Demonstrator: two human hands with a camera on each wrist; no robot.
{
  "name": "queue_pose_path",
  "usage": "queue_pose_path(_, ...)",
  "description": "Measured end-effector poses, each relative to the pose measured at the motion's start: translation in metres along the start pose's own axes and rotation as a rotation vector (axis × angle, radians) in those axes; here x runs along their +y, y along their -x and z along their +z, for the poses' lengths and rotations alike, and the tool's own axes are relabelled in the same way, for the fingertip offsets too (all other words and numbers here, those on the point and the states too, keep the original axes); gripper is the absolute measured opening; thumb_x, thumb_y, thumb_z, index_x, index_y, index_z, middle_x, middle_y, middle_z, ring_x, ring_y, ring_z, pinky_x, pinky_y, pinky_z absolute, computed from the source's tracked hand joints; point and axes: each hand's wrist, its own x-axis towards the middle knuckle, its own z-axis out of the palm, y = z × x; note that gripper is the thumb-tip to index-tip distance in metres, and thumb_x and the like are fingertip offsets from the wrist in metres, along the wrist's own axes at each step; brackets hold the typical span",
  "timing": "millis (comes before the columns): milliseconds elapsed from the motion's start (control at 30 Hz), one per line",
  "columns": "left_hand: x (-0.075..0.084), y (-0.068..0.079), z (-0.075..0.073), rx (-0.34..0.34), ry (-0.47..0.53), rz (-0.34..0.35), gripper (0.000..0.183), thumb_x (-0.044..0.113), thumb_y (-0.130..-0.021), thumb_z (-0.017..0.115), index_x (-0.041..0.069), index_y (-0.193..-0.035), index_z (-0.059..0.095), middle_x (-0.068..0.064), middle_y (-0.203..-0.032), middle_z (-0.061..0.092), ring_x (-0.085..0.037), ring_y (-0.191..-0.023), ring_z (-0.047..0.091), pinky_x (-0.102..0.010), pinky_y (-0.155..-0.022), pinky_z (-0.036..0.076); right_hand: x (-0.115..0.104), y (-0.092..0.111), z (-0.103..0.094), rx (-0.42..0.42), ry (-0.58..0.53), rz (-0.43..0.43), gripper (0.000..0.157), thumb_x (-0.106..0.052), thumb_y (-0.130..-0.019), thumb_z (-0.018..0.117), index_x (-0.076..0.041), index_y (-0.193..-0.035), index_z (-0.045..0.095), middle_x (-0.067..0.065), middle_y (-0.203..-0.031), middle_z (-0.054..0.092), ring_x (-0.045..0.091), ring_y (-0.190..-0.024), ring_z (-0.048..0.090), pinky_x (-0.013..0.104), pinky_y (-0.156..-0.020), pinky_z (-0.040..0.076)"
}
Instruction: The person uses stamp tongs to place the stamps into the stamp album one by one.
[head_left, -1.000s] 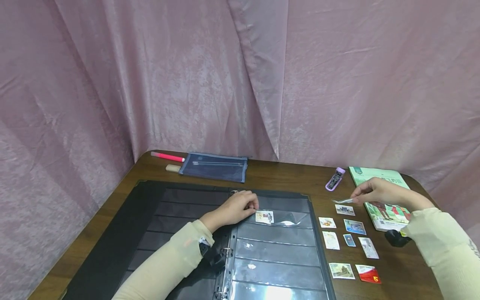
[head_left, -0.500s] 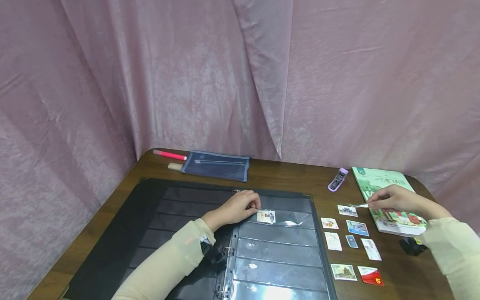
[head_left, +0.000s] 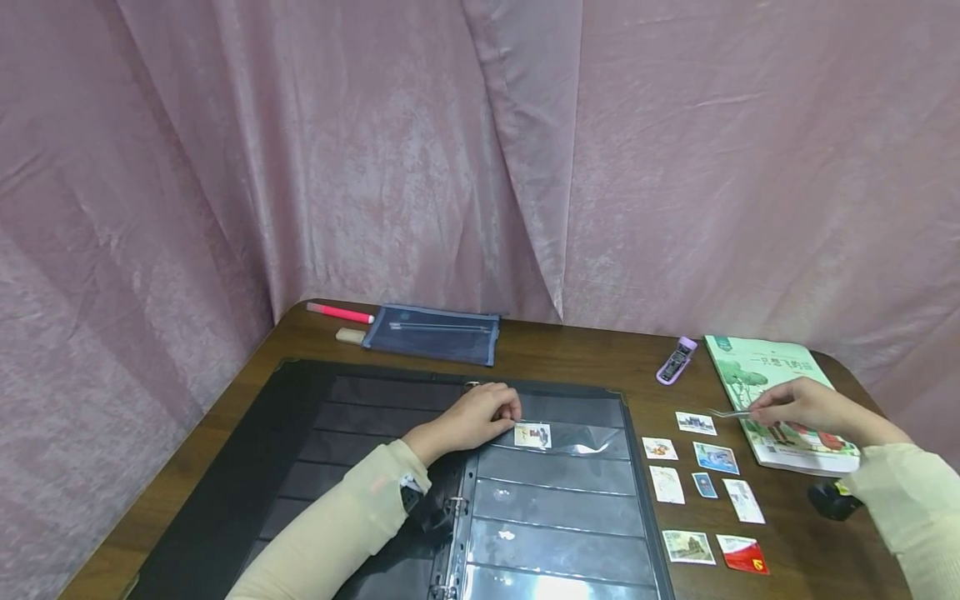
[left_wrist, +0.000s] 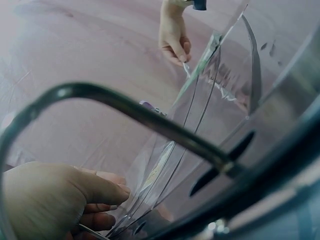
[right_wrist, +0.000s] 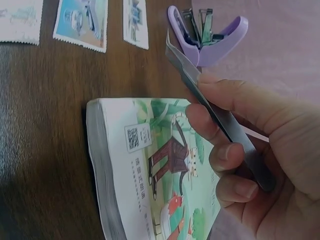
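My left hand (head_left: 471,414) pinches clear pocket film (head_left: 588,439), stamp (head_left: 532,435) just beside; slackened grip could let it shift. Right hand (head_left: 804,408) pinches tweezers (right_wrist: 226,123); sharp tips may crease loose stamps (head_left: 716,457) on desk (head_left: 577,346).

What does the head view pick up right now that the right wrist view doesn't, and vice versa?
Only the head view shows the black ring binder with the left hand at one of its clear pockets, the blue mesh pouch, the pink marker and the red-and-white stamp.

Only the right wrist view makes out the QR code on the book cover.

Both show the right hand holding tweezers, the green book, the small purple tool and the blue stamp.
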Motion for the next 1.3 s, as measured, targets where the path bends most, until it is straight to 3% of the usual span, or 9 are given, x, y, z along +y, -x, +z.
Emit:
queue_pose_path(300,0.0,0.001,-0.002,0.0,0.004,-0.001,0.009,0.013,-0.083,0.061,0.021,-0.083,0.056,0.009,-0.077,0.051,-0.004,-0.073,0.045,-0.019,-0.068,0.038,0.01,-0.004,0.002,-0.032,-0.016,-0.02,0.03,-0.016,-0.086,0.058,0.011,-0.097,0.062,-0.01,-0.072,0.062,-0.002,-0.046,0.036,0.023,-0.043,0.038)
queue_pose_path(933,0.002,0.001,-0.002,-0.002,0.017,-0.003,0.009,0.013,-0.083,0.061,0.02,-0.082,0.055,0.009,-0.075,0.05,-0.004,-0.072,0.044,-0.018,-0.067,0.037,0.008,-0.008,0.008,-0.068,0.009,0.018,0.029,-0.021,-0.082,0.062,0.004,-0.097,0.065,-0.004,-0.072,0.06,0.0,-0.047,0.037,0.021,-0.044,0.037)
queue_pose_path(1167,-0.001,0.0,0.001,-0.008,0.007,-0.006,0.009,0.014,-0.082,0.062,0.02,-0.083,0.056,0.009,-0.077,0.051,-0.004,-0.073,0.045,-0.019,-0.068,0.037,0.009,-0.009,0.01,-0.052,0.029,-0.029,0.025,-0.022,-0.083,0.061,0.0,-0.095,0.066,-0.005,-0.078,0.063,-0.002,-0.06,0.044,0.022,-0.054,0.038)
queue_pose_path(1300,0.0,0.001,0.0,-0.008,0.012,0.004,0.008,0.013,-0.082,0.062,0.019,-0.083,0.056,0.008,-0.077,0.051,-0.004,-0.073,0.045,-0.019,-0.07,0.037,0.009,-0.009,0.011,-0.069,-0.009,-0.051,0.025,-0.019,-0.084,0.06,0.003,-0.095,0.065,-0.007,-0.074,0.061,0.0,-0.053,0.045,0.023,-0.049,0.041)
